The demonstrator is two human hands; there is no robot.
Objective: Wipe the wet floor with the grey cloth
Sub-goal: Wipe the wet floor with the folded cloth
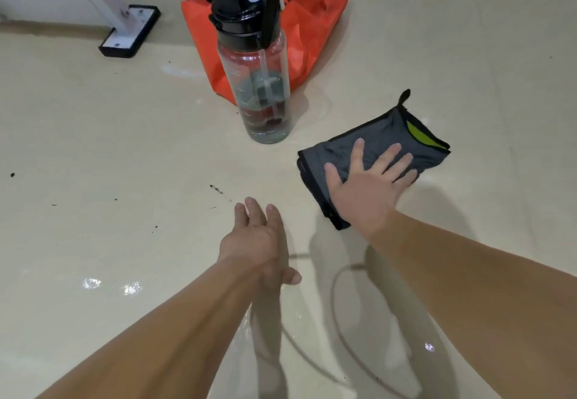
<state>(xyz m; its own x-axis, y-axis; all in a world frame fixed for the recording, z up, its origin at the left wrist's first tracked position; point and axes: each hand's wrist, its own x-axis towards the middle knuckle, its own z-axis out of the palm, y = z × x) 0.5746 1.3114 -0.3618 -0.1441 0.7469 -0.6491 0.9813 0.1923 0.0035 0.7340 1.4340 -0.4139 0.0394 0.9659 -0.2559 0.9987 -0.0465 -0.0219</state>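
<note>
The left hand (259,239) just hovers over the floor (125,148), fingers loose and holding nothing. Right of the bottle (262,86), the folded grey cloth (384,139) lies flat on the floor under the right hand (368,186), fingers spread wide on it. Probably best to keep that palm flat and drag slow, overlapping passes through the shiny wet bits.

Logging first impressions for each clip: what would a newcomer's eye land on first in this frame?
The right hand lying flat, fingers spread, on a folded grey cloth right of centre on the glossy cream floor draws the eye first. Behind it, a clear water bottle with a black lid stands upright in front of a bright orange bag. The left hand is open at lower centre, holding nothing.
</note>
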